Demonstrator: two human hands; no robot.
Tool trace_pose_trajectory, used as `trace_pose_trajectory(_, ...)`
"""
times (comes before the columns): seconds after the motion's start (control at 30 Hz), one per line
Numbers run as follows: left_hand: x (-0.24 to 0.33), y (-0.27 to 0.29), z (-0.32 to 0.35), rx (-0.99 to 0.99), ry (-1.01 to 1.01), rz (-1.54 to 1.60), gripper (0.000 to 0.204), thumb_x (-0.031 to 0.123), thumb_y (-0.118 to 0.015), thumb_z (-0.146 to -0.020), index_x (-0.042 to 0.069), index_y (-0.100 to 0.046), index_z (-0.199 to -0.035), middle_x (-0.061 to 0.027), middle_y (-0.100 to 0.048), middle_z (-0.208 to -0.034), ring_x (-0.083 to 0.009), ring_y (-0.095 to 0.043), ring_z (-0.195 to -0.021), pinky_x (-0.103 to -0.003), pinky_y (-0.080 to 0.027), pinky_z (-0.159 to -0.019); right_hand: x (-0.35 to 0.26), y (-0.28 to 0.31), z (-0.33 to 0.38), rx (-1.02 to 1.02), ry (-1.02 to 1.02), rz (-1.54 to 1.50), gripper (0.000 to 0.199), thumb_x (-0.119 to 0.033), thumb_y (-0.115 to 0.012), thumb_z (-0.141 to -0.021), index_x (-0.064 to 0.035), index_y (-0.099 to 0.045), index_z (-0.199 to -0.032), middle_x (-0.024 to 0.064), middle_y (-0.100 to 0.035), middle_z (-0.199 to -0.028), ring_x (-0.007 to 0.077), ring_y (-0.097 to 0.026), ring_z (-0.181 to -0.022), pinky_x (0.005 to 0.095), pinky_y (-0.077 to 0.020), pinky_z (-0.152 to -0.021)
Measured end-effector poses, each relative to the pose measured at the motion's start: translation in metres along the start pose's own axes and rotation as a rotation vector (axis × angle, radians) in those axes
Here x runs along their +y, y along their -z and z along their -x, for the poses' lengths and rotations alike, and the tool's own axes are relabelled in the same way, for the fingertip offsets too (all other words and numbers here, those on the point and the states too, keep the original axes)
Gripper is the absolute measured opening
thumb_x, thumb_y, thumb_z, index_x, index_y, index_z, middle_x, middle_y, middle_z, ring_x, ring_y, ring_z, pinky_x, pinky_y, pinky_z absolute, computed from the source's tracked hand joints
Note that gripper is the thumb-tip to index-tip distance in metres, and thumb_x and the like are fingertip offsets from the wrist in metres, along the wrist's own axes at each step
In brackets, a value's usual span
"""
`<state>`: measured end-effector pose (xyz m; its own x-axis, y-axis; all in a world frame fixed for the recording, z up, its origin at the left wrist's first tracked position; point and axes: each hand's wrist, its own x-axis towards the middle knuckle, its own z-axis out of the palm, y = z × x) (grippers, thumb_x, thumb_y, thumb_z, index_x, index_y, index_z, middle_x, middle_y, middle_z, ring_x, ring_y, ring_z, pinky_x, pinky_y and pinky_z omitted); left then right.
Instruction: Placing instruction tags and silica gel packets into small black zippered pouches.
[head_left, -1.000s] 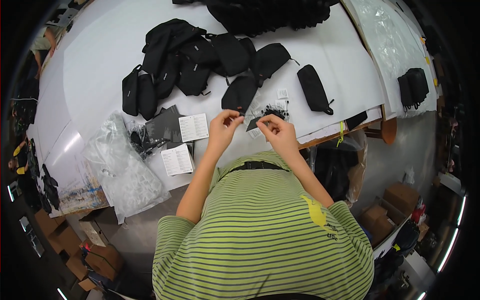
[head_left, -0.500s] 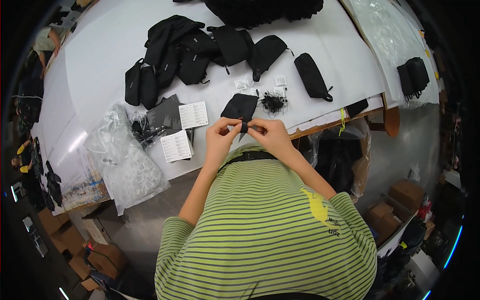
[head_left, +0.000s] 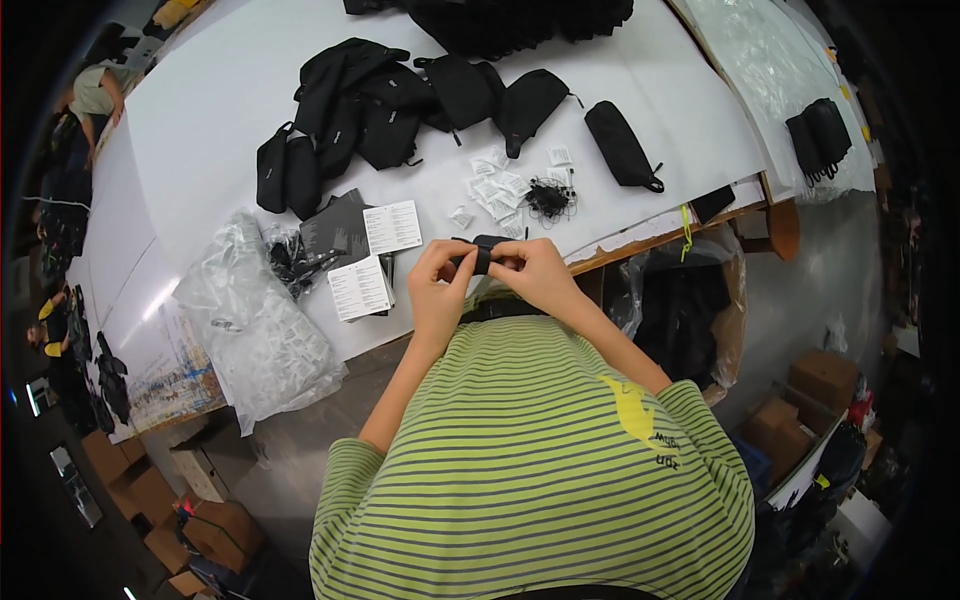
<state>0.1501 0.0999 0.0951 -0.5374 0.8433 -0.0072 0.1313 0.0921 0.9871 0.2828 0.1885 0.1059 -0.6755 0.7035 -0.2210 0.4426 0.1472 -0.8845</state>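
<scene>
Both hands (head_left: 438, 280) on black strip (head_left: 483, 262)

The head-worn fisheye faces down, shirt (head_left: 530, 440) close, table (head_left: 665, 95) beyond.

A black fabric pouch (head_left: 490, 240), partly hidden between the hands (head_left: 437, 284) (head_left: 543, 272), shows a short dark band (head_left: 483, 262) pinched nearest the wearer.
</scene>
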Motion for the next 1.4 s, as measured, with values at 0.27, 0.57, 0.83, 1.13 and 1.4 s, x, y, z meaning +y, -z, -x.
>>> trace_pose_trajectory(0.27, 0.018, 0.038, 0.002, -0.040, 0.228, 0.540, 0.010, 0.014, -0.051, -0.093, 0.004, -0.051, -0.093, -0.0007, -0.052, -0.077, -0.0046, -0.043, -0.060, -0.019, -0.035, -0.054, 0.001, -0.017, 0.004, 0.025, 0.010, -0.726, 0.013, -0.009, -0.064, -0.083, -0.0040, -0.054, -0.091, -0.0041, -0.053, -0.065, 0.0000, -0.036, -0.053, 0.0171, -0.0282, -0.051)
trace_pose_trajectory(0.57, 0.040, 0.054, 0.014, -0.288, 0.303, 0.515, 0.010, 0.011, -0.059, -0.089, 0.002, -0.056, -0.093, 0.0053, -0.049, -0.073, -0.0012, -0.039, -0.061, -0.017, -0.030, -0.054, -0.031, -0.004, 0.014, 0.014, -0.018, -0.799, 0.011, -0.009, -0.060, -0.086, -0.0047, -0.051, -0.090, 0.0066, -0.065, -0.079, 0.0082, -0.056, -0.072, 0.0190, -0.0403, -0.063)
trace_pose_trajectory(0.83, 0.041, 0.042, 0.022, -0.182, 0.098, 0.247, 0.012, 0.012, -0.063, -0.087, 0.001, -0.060, -0.089, 0.0022, -0.059, -0.079, -0.0025, -0.051, -0.068, -0.016, -0.037, -0.059, -0.036, -0.020, 0.023, 0.020, -0.076, -0.865, 0.014, -0.016, -0.065, -0.085, -0.0029, -0.060, -0.084, 0.0047, -0.066, -0.075, 0.0047, -0.049, -0.054, 0.0164, -0.0376, -0.050)
trace_pose_trajectory(1.13, 0.047, 0.041, 0.024, -0.177, 0.135, 0.317, 0.010, 0.008, -0.061, -0.087, 0.000, -0.058, -0.092, -0.0015, -0.060, -0.083, -0.0062, -0.054, -0.073, -0.019, -0.042, -0.067, -0.040, -0.024, 0.026, 0.048, -0.143, -0.873, 0.016, -0.015, -0.066, -0.084, -0.0002, -0.062, -0.084, 0.0035, -0.064, -0.071, 0.0059, -0.050, -0.054, 0.0178, -0.0375, -0.050)
trace_pose_trajectory(1.4, 0.041, 0.047, 0.021, -0.266, 0.080, 0.059, 0.011, 0.008, -0.064, -0.084, 0.001, -0.058, -0.090, 0.0013, -0.056, -0.072, -0.0024, -0.048, -0.063, -0.017, -0.035, -0.057, -0.045, -0.022, 0.032, 0.141, 0.036, -0.462, 0.009, -0.009, -0.066, -0.083, -0.0014, -0.063, -0.086, 0.0024, -0.063, -0.072, 0.0056, -0.057, -0.063, 0.0172, -0.0407, -0.055)
